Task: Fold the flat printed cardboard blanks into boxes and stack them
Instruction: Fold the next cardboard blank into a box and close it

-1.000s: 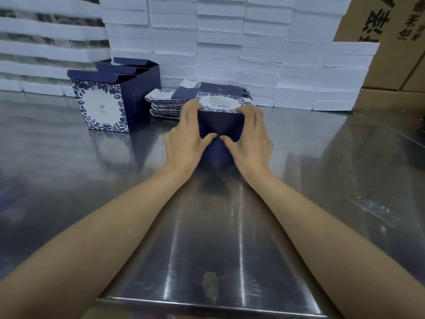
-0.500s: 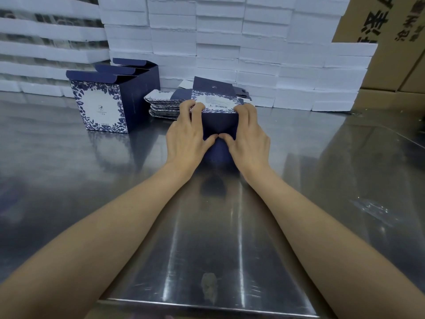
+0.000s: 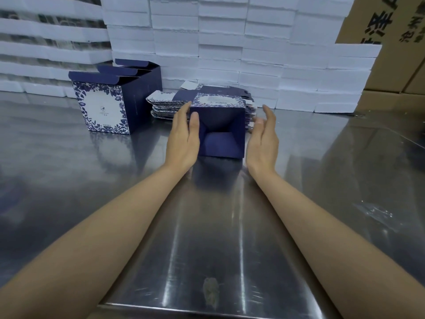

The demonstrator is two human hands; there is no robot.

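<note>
At the centre of the worktop (image 3: 207, 226), the folded box (image 3: 220, 143) lies on its side with its open mouth facing the person. The four mouth edges are straight and square, the dark blue interior is visible, and the printed floral panel faces up.

The left hand (image 3: 182, 139) lies along the box's left wall. Its fingers are straight and its thumb rests at the left mouth edge. This grip is flat against the wall, not curled round it. The right hand (image 3: 262, 141) stands just beside the right wall with its fingers extended and spread. It is blurred, and contact with the box cannot be confirmed. Its grip is apart.

Directly behind the box, touching or nearly touching it, sits the stack of flat blanks (image 3: 165, 107). The scalloped flap edges of the stack project to the left and right.

A finished box (image 3: 101, 107) stands upright at the far left with its top flaps raised. A band of steel surface separates it from the left hand. More steel surface runs from the box mouth to the near worktop edge, between the two forearms. A dull smudge (image 3: 210, 293) lies close to that edge. A scrap of clear film (image 3: 374, 214) lies well to the right.

White foam blocks (image 3: 220, 47) form a wall along the far edge. Brown cartons (image 3: 391, 31) stand at the far right.
</note>
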